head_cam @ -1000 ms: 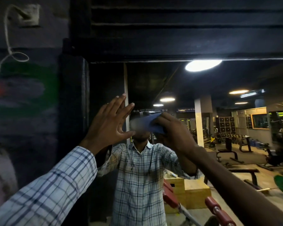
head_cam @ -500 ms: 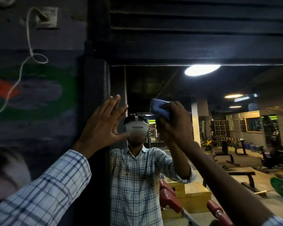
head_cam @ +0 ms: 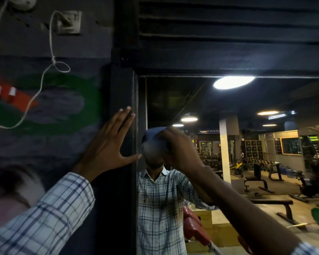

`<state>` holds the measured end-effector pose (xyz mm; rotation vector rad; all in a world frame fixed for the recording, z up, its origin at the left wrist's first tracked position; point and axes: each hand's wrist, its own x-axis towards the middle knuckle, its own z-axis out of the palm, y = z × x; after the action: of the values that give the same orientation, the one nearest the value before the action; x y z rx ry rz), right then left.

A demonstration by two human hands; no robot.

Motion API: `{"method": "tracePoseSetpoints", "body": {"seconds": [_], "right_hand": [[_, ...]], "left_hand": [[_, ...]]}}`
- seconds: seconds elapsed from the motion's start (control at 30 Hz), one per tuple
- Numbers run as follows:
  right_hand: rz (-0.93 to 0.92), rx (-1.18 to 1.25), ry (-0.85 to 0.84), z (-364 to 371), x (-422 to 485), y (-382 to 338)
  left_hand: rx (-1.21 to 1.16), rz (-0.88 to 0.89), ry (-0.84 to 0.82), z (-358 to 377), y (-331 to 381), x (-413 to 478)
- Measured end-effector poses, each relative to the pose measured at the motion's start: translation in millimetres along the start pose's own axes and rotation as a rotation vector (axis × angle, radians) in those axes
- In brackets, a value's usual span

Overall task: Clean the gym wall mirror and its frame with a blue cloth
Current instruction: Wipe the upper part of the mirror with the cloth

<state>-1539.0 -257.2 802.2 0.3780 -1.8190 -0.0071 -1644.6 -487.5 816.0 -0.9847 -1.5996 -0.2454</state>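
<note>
While the head camera looks up at the gym wall, the left hand (head_cam: 109, 148) lies flat with fingers spread on the black frame (head_cam: 124, 92), its thumb reaching the frame's inner edge beside the glass. A checked sleeve (head_cam: 50, 214) covers that forearm. Right hand (head_cam: 179, 150) is raised against the mirror (head_cam: 228, 144), fingers curled tight around a bunched blue cloth (head_cam: 152, 139), which is pressed to the glass near the mirror's left edge, just right of the frame post. Cloth outline is blurred. Mirror reflects a person in a checked shirt, benches, racks and ceiling lights. Left of the frame, a painted wall (head_cam: 59, 107) carries a loose white cord (head_cam: 42, 80) hanging from a small plate.
</note>
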Motion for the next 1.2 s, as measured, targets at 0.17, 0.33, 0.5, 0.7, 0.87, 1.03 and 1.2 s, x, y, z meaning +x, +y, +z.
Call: {"method": "tracePoseSetpoints", "body": {"seconds": [0.17,0.33,0.5,0.7,0.87,1.03,1.2], "right_hand": [[0.057,-0.018,0.203,-49,17,40],[0.080,-0.173,0.266,-86,8,78],[0.130,-0.169,0.302,-134,16,133],[0.109,-0.214,0.289,-120,22,127],[0.208,-0.081,0.424,-136,52,138],[0.033,-0.100,0.171,-80,75,77],[0.163,-0.056,0.381,-71,99,64]], "left_hand": [[0.019,0.000,0.000,2,0,0],[0.035,-0.015,0.036,4,5,6],[0.047,-0.054,0.063,6,12,14],[0.046,-0.078,0.052,5,12,17],[0.049,-0.100,0.048,3,13,16],[0.030,-0.101,0.036,2,12,16],[0.032,-0.108,0.041,3,11,13]]}}
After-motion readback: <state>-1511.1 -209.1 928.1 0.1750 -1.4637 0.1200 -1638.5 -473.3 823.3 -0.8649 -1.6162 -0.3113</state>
